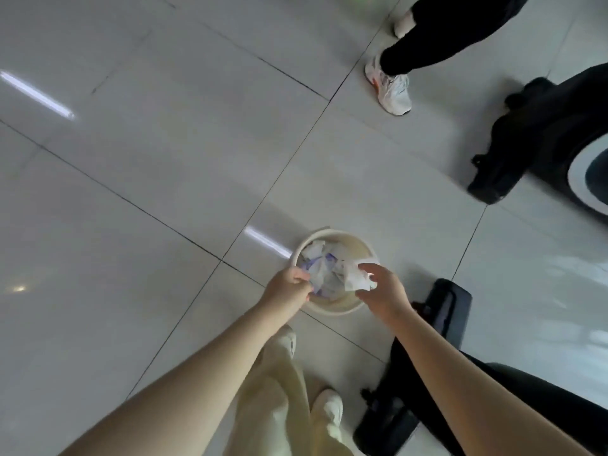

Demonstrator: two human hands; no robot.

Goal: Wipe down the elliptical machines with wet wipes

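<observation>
One limp, light wipe (357,279) over bin (332,309); pinch a corner. Right hand (385,291) fingers wide; left hand (289,287) curled at bin rim, grip unclear.

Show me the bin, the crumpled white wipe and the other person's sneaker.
bin (359,247): head view, far inner wall.
crumpled white wipe (356,278): head view, its middle.
sneaker (393,91): head view, laced top.

The left hand (289,291) covers the near rim of the bin (332,312). What its curled fingers hold is too blurry to tell. Crumpled paper (324,271) hides the bin's bottom. Just right of the bin, the near machine (447,307) runs off the edge. So does the far machine (543,136), farther right. Beyond the bin, a person shows only legs (427,37).
</observation>
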